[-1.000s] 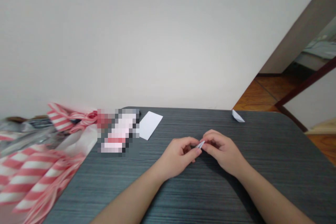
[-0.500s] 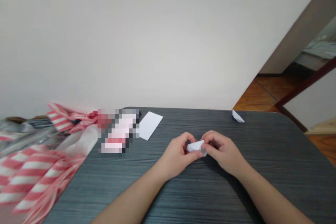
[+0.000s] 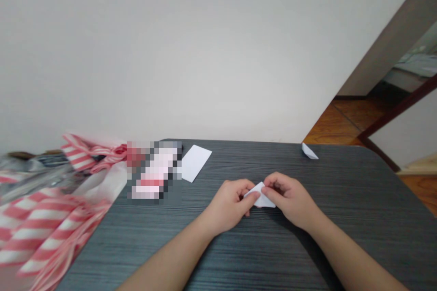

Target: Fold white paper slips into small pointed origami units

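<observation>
A small folded piece of white paper (image 3: 263, 201) is held between my two hands over the dark table. My left hand (image 3: 230, 204) pinches its left side, thumb on top and fingers behind. On the other side, my right hand (image 3: 290, 198) grips the upper right edge between thumb and curled fingers. The paper looks roughly triangular, its point toward the wall; parts of it are hidden by my thumbs.
Flat white paper (image 3: 196, 163) lies at the table's (image 3: 164, 245) back left, beside a pixelated patch (image 3: 155, 170). Another folded white paper piece (image 3: 309, 151) sits near the back right edge. Red-and-white striped cloth (image 3: 44, 223) is heaped left of the table. A wall stands behind.
The folded paper has turned in my fingers and now shows a wider, triangular face. My left thumb has shifted up and left on it, and the right fingers have moved slightly.
</observation>
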